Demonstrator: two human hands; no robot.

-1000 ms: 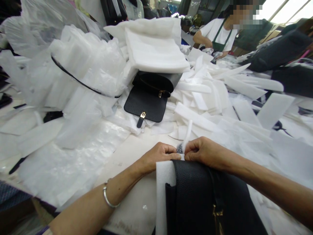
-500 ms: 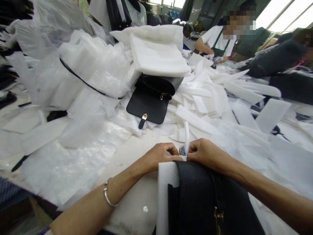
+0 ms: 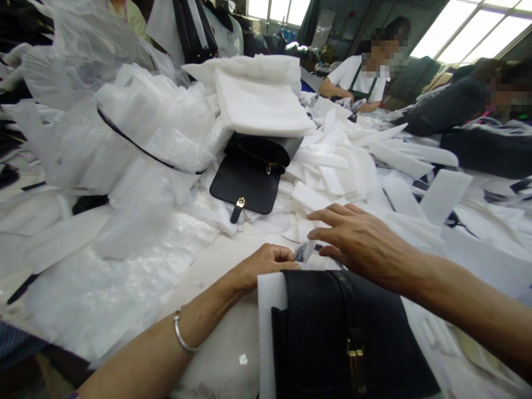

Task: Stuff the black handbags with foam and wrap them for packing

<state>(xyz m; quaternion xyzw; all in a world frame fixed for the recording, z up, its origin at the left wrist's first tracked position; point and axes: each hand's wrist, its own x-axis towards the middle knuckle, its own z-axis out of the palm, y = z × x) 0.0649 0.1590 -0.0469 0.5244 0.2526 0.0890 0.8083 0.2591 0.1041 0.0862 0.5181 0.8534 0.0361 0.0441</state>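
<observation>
A black handbag (image 3: 320, 321) with a gold clasp and a strap down its front is right before me. White foam sheet (image 3: 266, 332) shows along its left side. At the bag's far edge my left hand (image 3: 266, 265) has its fingers curled in a pinch; what lies between them is hidden. A small clear piece with dark print (image 3: 301, 252) is beside those fingertips. My right hand (image 3: 353, 238) hovers over the far edge of the bag, fingers stretched and apart, with nothing visibly held. The fingertips are close to the printed piece.
Another black bag (image 3: 247, 185) lies with its flap open under folded white foam (image 3: 261, 100). Clear plastic wrapping (image 3: 153, 116) is heaped at left, white foam strips (image 3: 349, 172) at right. A person in a green apron (image 3: 359, 83) works across the table.
My right hand has let go at the bag's far edge, risen and spread its fingers. The white strip upright between my hands no longer stands there. My left hand remains at the edge.
</observation>
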